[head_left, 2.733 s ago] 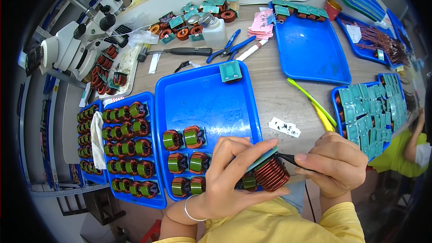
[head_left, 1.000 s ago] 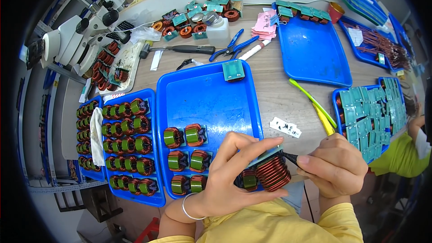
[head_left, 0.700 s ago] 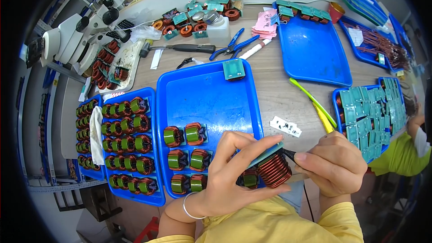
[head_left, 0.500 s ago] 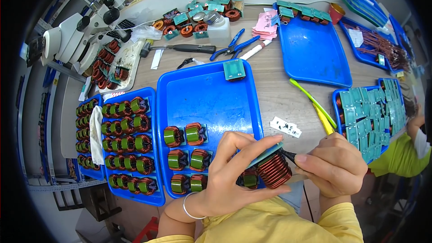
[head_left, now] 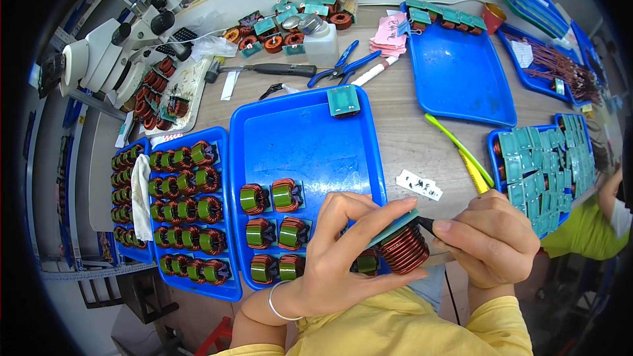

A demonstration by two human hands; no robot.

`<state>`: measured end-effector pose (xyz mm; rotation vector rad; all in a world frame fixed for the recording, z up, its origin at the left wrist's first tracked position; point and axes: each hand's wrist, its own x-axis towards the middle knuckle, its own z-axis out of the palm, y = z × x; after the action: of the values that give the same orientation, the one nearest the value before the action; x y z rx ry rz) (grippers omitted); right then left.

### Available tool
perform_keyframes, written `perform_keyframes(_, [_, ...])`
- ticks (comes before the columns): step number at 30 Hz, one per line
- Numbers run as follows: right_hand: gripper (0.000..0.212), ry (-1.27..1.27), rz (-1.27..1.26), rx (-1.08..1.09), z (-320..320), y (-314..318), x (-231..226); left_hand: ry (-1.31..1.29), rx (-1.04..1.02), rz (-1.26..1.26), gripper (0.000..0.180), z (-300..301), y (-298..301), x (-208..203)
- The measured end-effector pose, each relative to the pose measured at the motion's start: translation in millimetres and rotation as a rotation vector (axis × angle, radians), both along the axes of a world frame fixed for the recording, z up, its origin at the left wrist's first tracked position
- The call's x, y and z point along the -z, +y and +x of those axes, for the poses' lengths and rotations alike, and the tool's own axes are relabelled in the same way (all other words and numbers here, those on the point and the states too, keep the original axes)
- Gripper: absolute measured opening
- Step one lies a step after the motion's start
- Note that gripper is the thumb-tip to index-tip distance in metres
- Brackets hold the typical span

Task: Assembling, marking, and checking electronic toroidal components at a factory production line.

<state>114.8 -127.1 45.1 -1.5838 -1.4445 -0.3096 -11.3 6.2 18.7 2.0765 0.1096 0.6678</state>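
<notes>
My left hand point(head_left: 333, 260) is closed around a copper-wound coil point(head_left: 403, 250) on a green circuit board point(head_left: 394, 227). The thumb lies along the coil's lower side and the forefinger rests on the board's upper edge. In my right hand point(head_left: 498, 240) a slim black tool point(head_left: 425, 224) is pinched; most of it is hidden by the fingers, so its kind is unclear. Its tip meets the corner between board and coil. To the left, a blue tray point(head_left: 297, 132) holds several coils with green bands point(head_left: 285, 195) and one board turned face up point(head_left: 343, 102).
Two narrower trays of coils point(head_left: 188, 211) stand at the left, a white cloth point(head_left: 141, 198) between them. Pliers point(head_left: 344, 69), a hammer point(head_left: 283, 70) and a bottle point(head_left: 321, 46) lie behind. A green-yellow brush-like tool point(head_left: 461, 148) and a label strip point(head_left: 419, 185) are nearby; board-filled trays point(head_left: 534, 178) stand right.
The coil has shifted and turned slightly to the right in my left hand. The black tool's tip has a slightly different angle at the board's corner.
</notes>
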Motion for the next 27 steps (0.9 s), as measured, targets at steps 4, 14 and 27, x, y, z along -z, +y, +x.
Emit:
perform_keyframes(4, [0.016,0.119,-0.008,-0.107,1.4,3.3,2.5,-0.028,-0.004,0.009,0.067,0.5,-1.3,-1.5])
perform_keyframes(14, [0.016,0.447,0.265,0.06,13.0,-9.1,22.6,0.019,0.102,-0.23,0.068,1.3,-1.7,6.9])
perform_keyframes(27, [0.084,0.616,0.115,-0.177,17.3,-9.9,40.8,0.006,0.224,-0.5,0.062,2.1,-2.1,10.5])
